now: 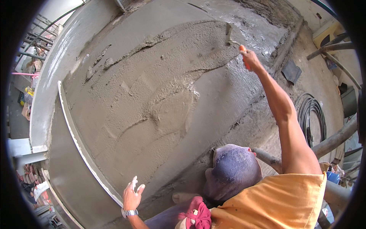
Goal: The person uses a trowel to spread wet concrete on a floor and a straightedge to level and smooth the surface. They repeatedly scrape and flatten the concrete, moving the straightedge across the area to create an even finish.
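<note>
My right hand (pixel 249 59) is stretched far out to the upper right, closed round the orange handle of a trowel (pixel 243 48). The trowel's blade meets the far right end of a thick band of wet mortar (pixel 152 82) and blends with it, so its outline is hard to make out. Rough and ridged, the mortar lies across a smoother grey surface. My left hand (pixel 132 196), with a metal watch at the wrist, is at the lower edge. Its fingers are apart, hold nothing and carry grey smears. Beside it ends a long pale edge strip (pixel 78 141) bordering the mortar.
A raised curved ledge (pixel 57 76) runs along the left. My bent knee (pixel 236 168) in worn purple cloth and a pink cloth (pixel 196 213) are close below. On the right lie a coiled black hose (pixel 312 118), a dark flat scrap (pixel 291 71) and metal pipes (pixel 337 139).
</note>
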### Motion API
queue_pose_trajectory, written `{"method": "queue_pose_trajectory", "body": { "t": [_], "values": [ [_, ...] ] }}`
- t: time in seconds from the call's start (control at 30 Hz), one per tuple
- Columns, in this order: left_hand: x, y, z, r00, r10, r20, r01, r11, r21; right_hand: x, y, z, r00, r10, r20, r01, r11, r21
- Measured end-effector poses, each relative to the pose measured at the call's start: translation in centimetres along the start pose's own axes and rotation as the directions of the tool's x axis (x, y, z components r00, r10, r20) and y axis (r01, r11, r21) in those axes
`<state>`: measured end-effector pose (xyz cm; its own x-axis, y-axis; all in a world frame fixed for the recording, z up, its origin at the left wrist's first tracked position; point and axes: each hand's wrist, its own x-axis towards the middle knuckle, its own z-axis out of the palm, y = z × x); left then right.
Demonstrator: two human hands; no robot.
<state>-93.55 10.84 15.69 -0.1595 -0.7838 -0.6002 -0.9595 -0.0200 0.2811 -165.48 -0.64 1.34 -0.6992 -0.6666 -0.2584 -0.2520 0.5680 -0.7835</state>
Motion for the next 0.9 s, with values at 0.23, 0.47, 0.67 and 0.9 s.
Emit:
{"method": "queue_pose_trajectory", "body": {
  "t": [0.23, 0.47, 0.67, 0.9],
  "values": [
    [1.6, 1.2, -0.9, 0.998, 0.055, -0.027, -0.054, 0.998, 0.025, -23.3, -9.9, 12.8, 0.623, -0.073, 0.779, 0.265, 0.956, -0.122],
    [2.4, 3.0, -1.3, 0.996, 0.057, -0.064, -0.057, 0.998, -0.007, -28.3, -9.7, 17.8, 0.464, 0.009, 0.886, 0.178, 0.979, -0.103],
    [1.4, 1.4, -1.4, 0.998, 0.027, -0.049, -0.028, 0.999, -0.021, -19.5, -5.3, 12.2, 0.696, 0.016, 0.718, 0.122, 0.982, -0.141],
    [1.0, 1.3, -1.6, 0.998, 0.043, -0.047, -0.045, 0.998, -0.044, -9.7, -1.3, 1.2, 0.931, 0.052, 0.361, -0.027, 0.997, -0.074]
  ]
}}
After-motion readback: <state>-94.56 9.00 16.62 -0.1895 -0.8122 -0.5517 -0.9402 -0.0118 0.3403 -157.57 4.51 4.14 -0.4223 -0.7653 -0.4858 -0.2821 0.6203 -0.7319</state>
